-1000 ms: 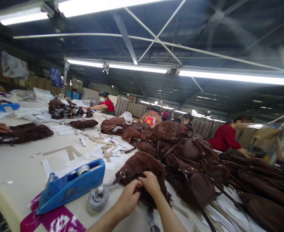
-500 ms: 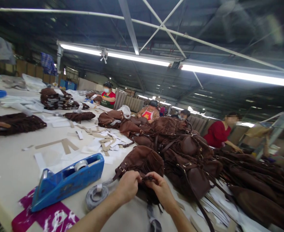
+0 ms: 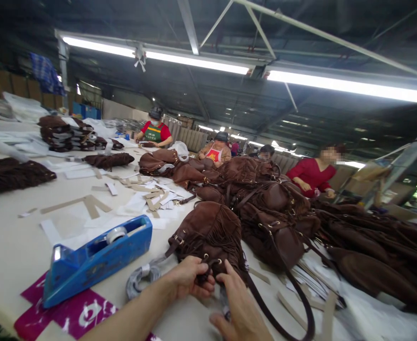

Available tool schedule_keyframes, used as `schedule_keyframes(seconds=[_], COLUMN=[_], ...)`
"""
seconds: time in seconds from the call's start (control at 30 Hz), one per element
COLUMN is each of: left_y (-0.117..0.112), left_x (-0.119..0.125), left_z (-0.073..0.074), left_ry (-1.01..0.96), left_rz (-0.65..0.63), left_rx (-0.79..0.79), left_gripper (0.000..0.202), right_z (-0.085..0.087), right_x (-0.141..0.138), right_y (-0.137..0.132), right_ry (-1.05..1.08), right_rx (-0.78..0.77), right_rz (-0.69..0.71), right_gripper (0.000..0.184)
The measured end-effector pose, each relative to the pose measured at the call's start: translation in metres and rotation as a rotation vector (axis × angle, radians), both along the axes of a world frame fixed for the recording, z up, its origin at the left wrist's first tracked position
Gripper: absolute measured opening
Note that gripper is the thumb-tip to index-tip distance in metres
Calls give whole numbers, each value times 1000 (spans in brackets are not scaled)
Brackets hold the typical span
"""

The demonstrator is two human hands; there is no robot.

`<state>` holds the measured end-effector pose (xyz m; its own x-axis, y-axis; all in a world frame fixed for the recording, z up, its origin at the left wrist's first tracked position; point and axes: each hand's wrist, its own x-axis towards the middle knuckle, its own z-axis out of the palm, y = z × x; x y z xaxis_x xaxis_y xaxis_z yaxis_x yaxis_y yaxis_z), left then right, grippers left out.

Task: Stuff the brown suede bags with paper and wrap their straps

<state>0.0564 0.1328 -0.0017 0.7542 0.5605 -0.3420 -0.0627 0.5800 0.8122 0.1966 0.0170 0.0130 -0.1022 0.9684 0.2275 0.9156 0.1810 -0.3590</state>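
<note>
A dark brown fringed handbag (image 3: 208, 227) with gold-coloured eyelets lies on the table in front of me. My left hand (image 3: 192, 279) is closed at the bag's near edge, its fingers around the dark drawstring (image 3: 202, 278) by the eyelets. To its right, my right hand (image 3: 235, 303) has thumb and forefinger spread apart, the forefinger reaching the bag beside an eyelet. The bag's shoulder strap (image 3: 283, 327) loops out over the table on the right. A coil of grey strip (image 3: 137, 282) lies left of my left wrist.
A blue tape dispenser (image 3: 98, 258) stands at left on a purple printed bag (image 3: 69, 312). Paper and card scraps (image 3: 155, 199) litter the table. More brown bags (image 3: 276, 213) are heaped behind and right. Brown fringed pieces (image 3: 16, 175) lie at left. Several co-workers, one in red (image 3: 313, 175), are beyond.
My right hand has let go of the drawstring area and opened, moving down. My left hand has turned, still gripping. The fringed piece at far left is no longer touched by another person's hand.
</note>
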Motion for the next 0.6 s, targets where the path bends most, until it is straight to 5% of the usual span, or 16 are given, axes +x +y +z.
schedule_keyframes(seconds=[0.13,0.27,0.37,0.47,0.6], left_y=[6,9,7,1,-7], left_x=[-3,-7,-10,-13,-12], left_z=[0,5,9,7,4], left_ry=[10,-15,-38,-25,-18], left_rz=[15,1,-7,16,2], left_rx=[3,-34,-61,-62,-63], left_gripper=[29,30,33,30,28], right_z=[-24,-28,-11,21,54], right_x=[10,28,32,23,10], right_y=[-21,-19,-11,-4,17], right_ry=[-146,-357,-587,-594,-416], right_rx=[-41,-5,137,81,33], right_rz=[-159,-149,-124,-116,-76], right_gripper=[43,38,31,13,39])
